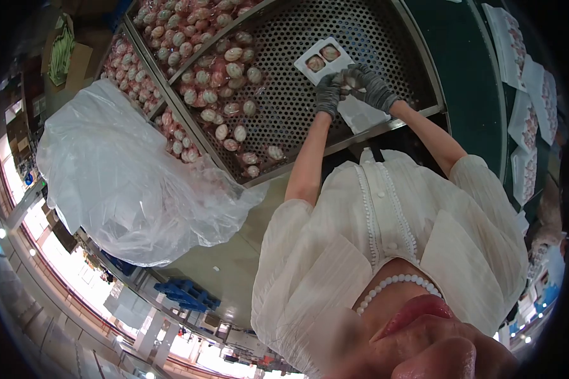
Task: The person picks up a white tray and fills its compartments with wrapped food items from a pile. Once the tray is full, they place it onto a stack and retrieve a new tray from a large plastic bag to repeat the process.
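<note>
Both the left hand (pixel 327 95) and right hand (pixel 374 85) clench gloved fingers on one wrapped piece (pixel 346 78) below the white tray (pixel 310 55); a fumble could drop it onto the perforated table (pixel 284 107).

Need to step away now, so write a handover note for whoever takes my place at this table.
Hands: left hand and right hand gloved, fingertips together over a second white tray; grip unclear.
Filled tray, two wrapped pieces in it, lies just beyond them on the perforated table.
Loose wrapped pieces are heaped to the left.
Done: one tray filled. Left: the second tray and the heap.
</note>
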Demonstrator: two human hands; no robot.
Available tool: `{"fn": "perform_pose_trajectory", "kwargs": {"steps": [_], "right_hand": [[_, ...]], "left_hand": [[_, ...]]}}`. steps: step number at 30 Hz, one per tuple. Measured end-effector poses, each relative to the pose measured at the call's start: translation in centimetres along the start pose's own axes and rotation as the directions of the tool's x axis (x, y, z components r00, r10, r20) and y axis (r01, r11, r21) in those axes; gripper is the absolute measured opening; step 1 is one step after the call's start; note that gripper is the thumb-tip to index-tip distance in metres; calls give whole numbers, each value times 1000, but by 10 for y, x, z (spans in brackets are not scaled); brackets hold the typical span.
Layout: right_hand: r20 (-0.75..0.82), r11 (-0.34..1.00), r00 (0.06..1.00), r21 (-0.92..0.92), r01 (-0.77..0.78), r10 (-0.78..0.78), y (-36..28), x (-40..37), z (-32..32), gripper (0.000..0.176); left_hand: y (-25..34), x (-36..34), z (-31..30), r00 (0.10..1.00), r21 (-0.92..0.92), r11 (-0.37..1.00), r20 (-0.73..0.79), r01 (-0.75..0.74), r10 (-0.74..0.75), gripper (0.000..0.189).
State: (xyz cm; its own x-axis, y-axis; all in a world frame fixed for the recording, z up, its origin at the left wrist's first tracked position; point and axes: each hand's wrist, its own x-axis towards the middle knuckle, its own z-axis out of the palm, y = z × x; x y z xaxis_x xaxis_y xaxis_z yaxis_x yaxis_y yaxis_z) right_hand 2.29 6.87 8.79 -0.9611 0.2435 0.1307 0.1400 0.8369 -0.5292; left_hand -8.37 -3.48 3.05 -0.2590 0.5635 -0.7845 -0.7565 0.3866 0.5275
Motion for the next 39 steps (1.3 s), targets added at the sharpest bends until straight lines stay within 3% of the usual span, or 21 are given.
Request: {"fn": "perform_pose_trajectory", "kwargs": {"steps": [1,2,3,4,6,7,8,10,14,16,20,22,23,25,26,28,31,32,34,35,39], "right_hand": [[-20,909,959,326,-261,282,10,-5,19,44],[57,649,843,612,-452,534,12,-4,25,44],[60,646,843,614,-453,534,4,4,13,44],[207,542,787,623,-564,581,3,9,4,45],[481,320,622,569,-757,618,11,14,-8,48],[528,183,607,646,-741,594,15,11,-6,51],[528,187,607,643,-743,593,17,12,-1,51],[131,746,890,500,-440,437,33,5,30,50],[134,867,944,373,-331,302,21,11,3,50],[64,952,961,127,-277,271,26,19,4,43],[46,954,955,-90,-287,292,18,31,0,34],[167,946,943,-205,-251,287,16,42,-5,25],[168,947,944,-201,-250,284,13,47,-5,25],[280,901,869,-273,-336,409,8,52,-2,27],[280,901,869,-276,-333,407,7,53,-3,27],[253,943,932,-275,-187,259,14,54,6,21],[226,955,944,-233,-186,239,8,51,-11,25],[232,956,945,-232,-177,231,6,53,-10,25],[252,942,931,-276,-191,263,7,52,0,22],[300,920,889,-298,-256,345,9,55,5,20],[281,944,915,-243,-222,288,28,53,26,20]], "left_hand": [[-20,22,-3,915,285,883,-44,-373,400,18],[-31,32,-6,684,544,562,31,-623,729,20],[-5,-3,14,544,612,387,84,-689,835,19],[0,-6,11,546,613,389,84,-687,833,19],[8,-7,7,387,769,9,313,-640,867,18],[7,0,3,466,602,228,275,-766,841,15],[3,7,2,465,600,229,272,-767,843,15],[-2,16,-1,723,455,617,90,-642,685,13],[2,21,9,734,600,609,-54,-518,677,11],[1,28,13,675,723,539,-136,-433,725,9],[-22,60,8,658,540,660,-237,-523,715,10],[-23,48,14,513,711,456,-155,-535,844,15],[-24,41,15,512,714,455,-157,-532,844,15],[-30,28,17,430,876,177,38,-448,902,21],[-37,35,13,427,875,178,36,-450,903,21],[-51,53,-1,440,938,39,125,-344,889,26],[-56,54,-4,440,953,-54,188,-299,878,28],[-52,53,-3,439,955,-46,178,-294,880,28],[-44,44,3,602,961,59,120,-269,789,29],[-45,44,2,603,967,40,123,-250,788,30],[-43,25,11,541,914,167,66,-370,839,29]]}}
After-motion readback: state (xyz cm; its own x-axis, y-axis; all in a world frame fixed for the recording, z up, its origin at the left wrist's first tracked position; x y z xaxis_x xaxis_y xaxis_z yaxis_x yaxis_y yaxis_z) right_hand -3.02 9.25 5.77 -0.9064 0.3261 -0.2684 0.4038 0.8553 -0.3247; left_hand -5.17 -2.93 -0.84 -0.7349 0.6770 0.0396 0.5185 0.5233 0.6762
